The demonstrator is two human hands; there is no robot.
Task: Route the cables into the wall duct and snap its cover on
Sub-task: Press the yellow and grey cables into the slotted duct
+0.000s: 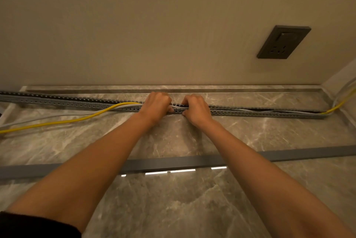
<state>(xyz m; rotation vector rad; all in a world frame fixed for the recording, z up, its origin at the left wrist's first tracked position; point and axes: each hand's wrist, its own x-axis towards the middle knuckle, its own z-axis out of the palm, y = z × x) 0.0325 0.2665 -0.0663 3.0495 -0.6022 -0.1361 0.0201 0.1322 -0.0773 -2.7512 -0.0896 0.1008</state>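
Observation:
A long grey slotted duct (67,101) lies across the marble counter near the wall, open on top. A yellow cable (81,119) and grey cables (57,116) enter it from the left, just left of my left hand; to the right they lie inside the duct and the yellow cable leaves at its right end (335,107). My left hand (157,105) and my right hand (196,109) sit side by side on the duct's middle, fingers curled over its slotted walls and the cables there. The flat grey duct cover (300,153) lies loose on the counter nearer to me, under my forearms.
The marble counter (173,199) runs up to a beige wall with a raised back ledge (231,88). A dark wall socket with a switch (283,42) sits on the wall at the upper right. A side wall closes the right end.

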